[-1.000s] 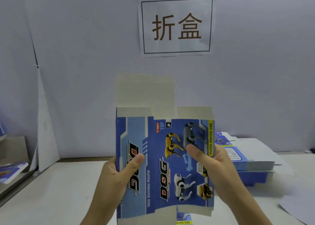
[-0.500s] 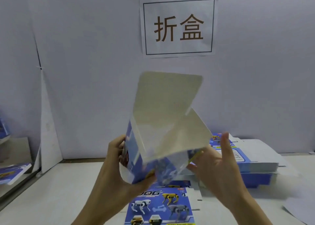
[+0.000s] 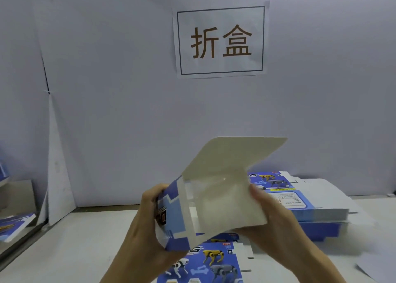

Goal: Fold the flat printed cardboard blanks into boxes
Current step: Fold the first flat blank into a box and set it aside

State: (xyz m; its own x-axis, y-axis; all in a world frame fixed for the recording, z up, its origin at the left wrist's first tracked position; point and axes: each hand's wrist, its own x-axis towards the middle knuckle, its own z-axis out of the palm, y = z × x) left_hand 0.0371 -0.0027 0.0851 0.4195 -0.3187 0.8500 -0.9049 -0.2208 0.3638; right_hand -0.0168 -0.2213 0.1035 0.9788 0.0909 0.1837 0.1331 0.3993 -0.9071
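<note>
I hold a blue printed cardboard box (image 3: pixel 177 216) in the air above the table, opened into a tube with its open end toward me. Its plain white top flap (image 3: pixel 233 154) sticks up and to the right. My left hand (image 3: pixel 145 225) grips the box's blue left side, fingers wrapped under it. My right hand (image 3: pixel 270 218) holds the right wall, thumb on the white inside face. Another flat blank (image 3: pixel 205 263) with printed robot dogs lies on the table below the box.
A stack of flat blanks (image 3: pixel 300 201) sits at the right, by the wall. More printed pieces (image 3: pixel 12 227) lie on a lower surface at the far left. A paper sign (image 3: pixel 220 40) hangs on the wall behind. A loose white sheet (image 3: pixel 377 267) lies at right.
The blank was flat and upright with its printed face toward me. It has been opened into a tube and tipped, so its white inside faces me, and lowered a little.
</note>
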